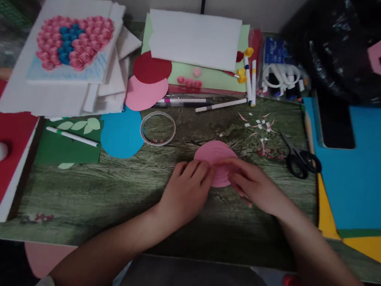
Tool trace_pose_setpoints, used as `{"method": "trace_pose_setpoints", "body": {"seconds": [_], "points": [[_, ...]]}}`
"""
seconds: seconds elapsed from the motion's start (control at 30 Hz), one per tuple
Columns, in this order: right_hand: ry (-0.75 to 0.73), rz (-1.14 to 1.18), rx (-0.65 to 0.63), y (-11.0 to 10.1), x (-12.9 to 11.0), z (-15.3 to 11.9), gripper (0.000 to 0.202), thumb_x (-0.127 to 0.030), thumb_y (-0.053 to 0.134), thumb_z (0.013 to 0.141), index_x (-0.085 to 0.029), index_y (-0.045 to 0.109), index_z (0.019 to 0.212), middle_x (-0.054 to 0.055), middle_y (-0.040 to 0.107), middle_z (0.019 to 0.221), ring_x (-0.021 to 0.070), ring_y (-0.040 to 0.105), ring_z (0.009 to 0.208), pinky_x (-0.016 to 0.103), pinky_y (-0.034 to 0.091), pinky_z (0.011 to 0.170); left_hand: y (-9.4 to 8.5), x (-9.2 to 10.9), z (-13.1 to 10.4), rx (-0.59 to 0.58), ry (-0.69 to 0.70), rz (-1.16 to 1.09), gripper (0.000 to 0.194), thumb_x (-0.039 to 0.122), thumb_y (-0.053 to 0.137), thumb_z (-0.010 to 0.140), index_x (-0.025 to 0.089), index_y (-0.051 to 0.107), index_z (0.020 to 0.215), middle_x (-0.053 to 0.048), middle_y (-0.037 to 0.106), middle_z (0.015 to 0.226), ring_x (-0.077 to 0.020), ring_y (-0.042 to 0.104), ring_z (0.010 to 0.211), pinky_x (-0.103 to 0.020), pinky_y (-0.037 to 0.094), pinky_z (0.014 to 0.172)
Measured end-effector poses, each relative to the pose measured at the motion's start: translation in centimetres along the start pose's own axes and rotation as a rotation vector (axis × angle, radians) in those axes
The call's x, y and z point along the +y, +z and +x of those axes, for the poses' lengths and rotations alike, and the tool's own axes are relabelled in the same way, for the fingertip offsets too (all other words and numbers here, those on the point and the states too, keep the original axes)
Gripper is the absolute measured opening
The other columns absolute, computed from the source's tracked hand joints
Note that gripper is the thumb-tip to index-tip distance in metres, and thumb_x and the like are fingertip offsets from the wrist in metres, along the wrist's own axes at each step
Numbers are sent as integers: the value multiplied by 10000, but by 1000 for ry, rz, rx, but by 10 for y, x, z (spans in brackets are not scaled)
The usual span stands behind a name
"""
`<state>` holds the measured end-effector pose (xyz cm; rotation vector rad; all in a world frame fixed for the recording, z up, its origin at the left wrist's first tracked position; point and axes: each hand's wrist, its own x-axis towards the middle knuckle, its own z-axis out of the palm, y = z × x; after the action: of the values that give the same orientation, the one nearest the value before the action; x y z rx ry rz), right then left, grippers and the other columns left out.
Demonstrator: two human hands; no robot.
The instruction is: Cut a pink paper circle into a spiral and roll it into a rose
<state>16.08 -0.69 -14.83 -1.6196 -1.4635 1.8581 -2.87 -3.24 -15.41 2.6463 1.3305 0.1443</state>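
Observation:
A round piece of pink paper [216, 148], with curved cut lines running through it like a spiral, lies on the table in front of me. My left hand [188, 187] grips its left side, fingers curled and pressed together. From the right, my right hand [252, 185] reaches over the same paper with thumb and index finger closed at its inner part. The fingertips of both hands nearly meet near its middle and hide part of it. Black-handled scissors [300, 160] lie to the right. White and pink paper scraps [261, 126] are scattered beyond the right hand.
A tape roll [158, 128] and blue paper circle [123, 133] lie left, with red [152, 67] and pink circles [146, 93] behind. Rolled paper flowers [89, 39] cover a picture at back left. A phone [336, 121] rests on blue paper [372, 178] at right.

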Motion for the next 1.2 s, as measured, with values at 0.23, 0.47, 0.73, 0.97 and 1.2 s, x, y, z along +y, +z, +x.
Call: {"method": "trace_pose_setpoints", "body": {"seconds": [0.23, 0.47, 0.73, 0.97, 1.2], "points": [[6, 37, -20, -1, 0, 1, 393, -174, 427, 824, -248, 540, 1193, -93, 391, 483, 64, 349, 315, 164, 300, 258, 1, 1, 1, -11, -7, 18, 379, 197, 414, 877, 137, 496, 1242, -115, 574, 1171, -270, 502, 1046, -427, 420, 803], [-62, -127, 33, -2, -5, -3, 396, -155, 432, 818, -264, 570, 1172, -76, 441, 493, 75, 403, 329, 178, 327, 279, 2, 5, 2, -20, -28, 50, 394, 196, 399, 880, 133, 483, 1260, -114, 568, 1182, -276, 496, 1055, -437, 416, 808], [-33, -101, -23, -7, -2, -1, 388, -175, 403, 839, -249, 575, 1179, -74, 424, 480, 75, 380, 332, 180, 315, 289, 4, 4, 1, 3, -24, 54, 382, 193, 396, 880, 132, 508, 1240, -107, 576, 1184, -271, 491, 1056, -431, 409, 795], [51, -35, -37, -8, -4, 0, 379, -211, 415, 842, -207, 561, 1191, -72, 410, 501, 73, 371, 357, 177, 311, 297, 4, 4, 1, 16, -18, 58, 379, 182, 427, 864, 129, 522, 1226, -107, 579, 1182, -268, 500, 1048, -427, 414, 785], [11, -99, -44, -9, -10, 0, 395, -164, 385, 852, -206, 558, 1205, -75, 414, 490, 76, 375, 373, 192, 317, 349, 4, 4, 2, 23, -18, 67, 370, 187, 433, 866, 133, 534, 1218, -101, 583, 1178, -264, 509, 1045, -421, 418, 787]]}}
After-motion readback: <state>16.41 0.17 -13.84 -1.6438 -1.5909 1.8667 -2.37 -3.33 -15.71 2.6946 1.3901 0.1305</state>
